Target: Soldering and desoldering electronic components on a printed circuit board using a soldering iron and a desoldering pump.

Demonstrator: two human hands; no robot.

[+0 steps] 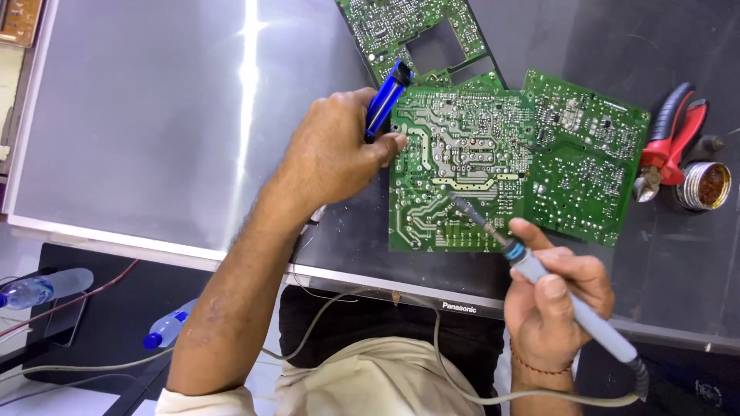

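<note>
Soldering iron (539, 285), nearest the viewer: a light, rigid tool gripped pen-fashion by the right hand (551, 304), fingers closed round its grey handle; the hot tip touches the green circuit board (455, 173). The board looks thin, stiff and fragile, best held by its edges. The left hand (335, 154) pins its left edge while clasping a blue desoldering pump (385, 100). Beyond lie red pliers (671, 139).

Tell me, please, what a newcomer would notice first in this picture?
First, the green circuit board at the centre, where the right hand holds a grey soldering iron with its tip on the solder side. The left hand steadies the board's left edge and grips a blue tool. Red pliers lie far right.
</note>
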